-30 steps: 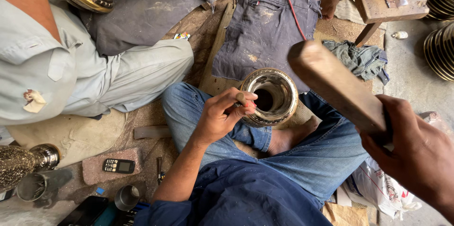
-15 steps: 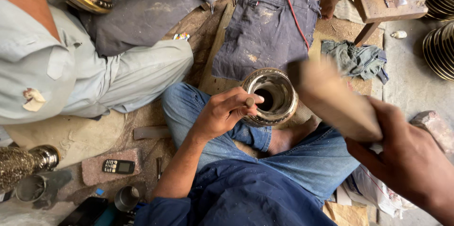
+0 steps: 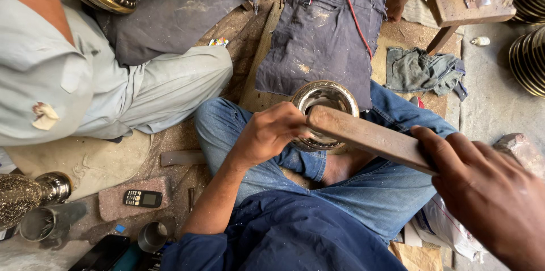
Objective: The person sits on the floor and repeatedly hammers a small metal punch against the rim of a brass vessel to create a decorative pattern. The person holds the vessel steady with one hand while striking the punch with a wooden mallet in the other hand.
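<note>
Striking the metal bowl, braced on the lap under the clenched fingers of the left hand, with a wooden bar gripped in the right hand; likely requiring rotating next.

The engraved metal bowl sits tilted on my lap, its open mouth turned up and away from me, shiny inside, with a patterned band around the rim. The fingers of my left hand grip its near left rim. The wooden bat, a flat brown worn bar, lies across the bowl's near edge, its far end touching just beside those fingers, its other end inside my right hand.
</note>
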